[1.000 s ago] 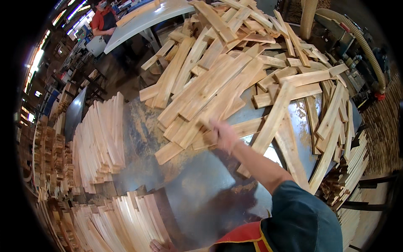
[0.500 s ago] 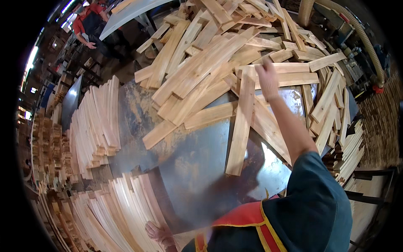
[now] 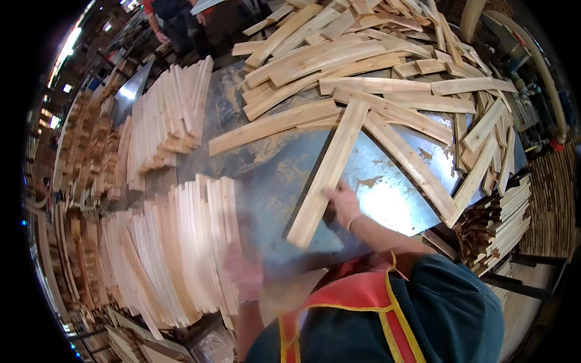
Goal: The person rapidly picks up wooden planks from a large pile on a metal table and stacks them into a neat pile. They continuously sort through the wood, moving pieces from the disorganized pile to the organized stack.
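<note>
My right hand [image 3: 344, 207] grips the right edge of a wooden board [image 3: 319, 209], thumb on top and the other fingers partly hidden under it. The board slants over the metal tabletop [image 3: 272, 212], its far end over other boards. At the lower left, my left hand [image 3: 245, 269] is smeared by motion beside the right end of a row of upright boards [image 3: 206, 236]. Whether it touches them cannot be made out. Another long board [image 3: 411, 169] slants across the table to the right of the gripped one.
A loose heap of boards [image 3: 339, 54] covers the table's far side and right. A second row of boards [image 3: 169, 112] stands at the left. Stacked boards [image 3: 499, 224] sit right of the table. A person [image 3: 175, 21] stands at the far left; a hose [image 3: 551, 91] hangs far right.
My right hand has come nearer from the heap and now grips the board, whose near end has shifted left. My left hand has moved off the upright boards' near end. The view has turned.
</note>
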The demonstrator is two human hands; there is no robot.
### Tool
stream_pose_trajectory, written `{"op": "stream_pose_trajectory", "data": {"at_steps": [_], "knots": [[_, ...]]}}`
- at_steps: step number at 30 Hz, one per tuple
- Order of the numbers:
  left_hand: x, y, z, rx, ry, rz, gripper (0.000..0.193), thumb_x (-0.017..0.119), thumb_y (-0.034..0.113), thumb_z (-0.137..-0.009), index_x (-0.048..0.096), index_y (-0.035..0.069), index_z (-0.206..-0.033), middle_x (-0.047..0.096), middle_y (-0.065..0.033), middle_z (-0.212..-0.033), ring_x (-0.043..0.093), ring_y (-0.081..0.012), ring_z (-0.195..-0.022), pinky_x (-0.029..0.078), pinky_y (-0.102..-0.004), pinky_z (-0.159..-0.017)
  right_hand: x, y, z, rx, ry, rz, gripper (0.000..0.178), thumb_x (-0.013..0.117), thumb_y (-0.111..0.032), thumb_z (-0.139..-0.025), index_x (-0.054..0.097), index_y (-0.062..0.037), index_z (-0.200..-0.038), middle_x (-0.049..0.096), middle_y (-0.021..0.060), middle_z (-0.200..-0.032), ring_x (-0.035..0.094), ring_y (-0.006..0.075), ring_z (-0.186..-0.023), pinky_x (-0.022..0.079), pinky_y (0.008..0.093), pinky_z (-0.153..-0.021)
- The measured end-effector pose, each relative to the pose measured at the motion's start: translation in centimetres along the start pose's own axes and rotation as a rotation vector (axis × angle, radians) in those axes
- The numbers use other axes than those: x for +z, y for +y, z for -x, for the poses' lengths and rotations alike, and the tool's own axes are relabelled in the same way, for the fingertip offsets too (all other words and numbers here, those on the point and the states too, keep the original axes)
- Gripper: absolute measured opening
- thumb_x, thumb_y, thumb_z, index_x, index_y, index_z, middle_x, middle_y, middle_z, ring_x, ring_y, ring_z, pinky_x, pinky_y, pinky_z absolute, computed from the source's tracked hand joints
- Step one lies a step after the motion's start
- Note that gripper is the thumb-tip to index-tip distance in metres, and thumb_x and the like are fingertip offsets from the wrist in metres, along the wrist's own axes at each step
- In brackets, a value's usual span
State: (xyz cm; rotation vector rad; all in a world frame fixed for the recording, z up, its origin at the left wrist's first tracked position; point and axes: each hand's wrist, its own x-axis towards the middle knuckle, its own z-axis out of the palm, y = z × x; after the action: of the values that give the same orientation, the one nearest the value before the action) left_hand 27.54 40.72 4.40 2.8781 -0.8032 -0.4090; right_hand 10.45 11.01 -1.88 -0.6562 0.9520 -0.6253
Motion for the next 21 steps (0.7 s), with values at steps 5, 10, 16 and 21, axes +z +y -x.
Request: {"op": "stream_pose_trajectory", "data": {"at_steps": [5,10,16,21], "knots": [[-0.9,8.5,1.1,0.038,-0.277,0.169,0.079,0.075,0.040,-0.090,0.050,0.003,-0.156,0.051,-0.0244,-0.159,0.056,-0.0442,-0.140,0.047,-0.0519,-0.114,2.8,5.4,9.8,0.380,-0.478,0.467,0.048,0.075,-0.024,-0.098,0.065,-0.0052,-0.141,0.071,0.0088,-0.115,0.065,0.0173,-0.097,0.056,0.0327,-0.083],[1.6,3.0,1.2,-0.201,-0.365,0.348,0.065,0.068,0.035,-0.095,0.056,0.004,-0.152,0.049,-0.0233,-0.160,0.054,-0.0430,-0.141,0.045,-0.0543,-0.116,1.4,-1.7,-1.3,-0.230,-0.691,1.060,0.057,0.069,-0.039,-0.099,0.063,-0.0073,-0.146,0.065,0.0223,-0.143,0.063,0.0344,-0.131,0.052,0.0412,-0.109],[5.0,-7.5,1.8,0.150,0.173,-0.594,0.065,0.061,0.033,-0.101,0.046,0.018,-0.162,0.042,-0.0143,-0.167,0.044,-0.0427,-0.149,0.032,-0.0612,-0.123,6.5,-14.4,-18.1,-0.955,-0.183,1.853,0.059,0.073,-0.026,-0.089,0.057,-0.0125,-0.145,0.065,0.0160,-0.139,0.054,0.0373,-0.137,0.044,0.0483,-0.114],[4.1,-1.3,0.6,0.104,0.377,-0.566,0.074,0.068,0.041,-0.096,0.043,0.017,-0.162,0.043,-0.0157,-0.164,0.045,-0.0427,-0.147,0.032,-0.0602,-0.124,9.0,-17.8,-21.7,-0.751,-0.327,2.132,0.061,0.075,-0.031,-0.088,0.058,-0.0172,-0.145,0.069,0.0132,-0.135,0.059,0.0337,-0.134,0.040,0.0503,-0.114]]}}
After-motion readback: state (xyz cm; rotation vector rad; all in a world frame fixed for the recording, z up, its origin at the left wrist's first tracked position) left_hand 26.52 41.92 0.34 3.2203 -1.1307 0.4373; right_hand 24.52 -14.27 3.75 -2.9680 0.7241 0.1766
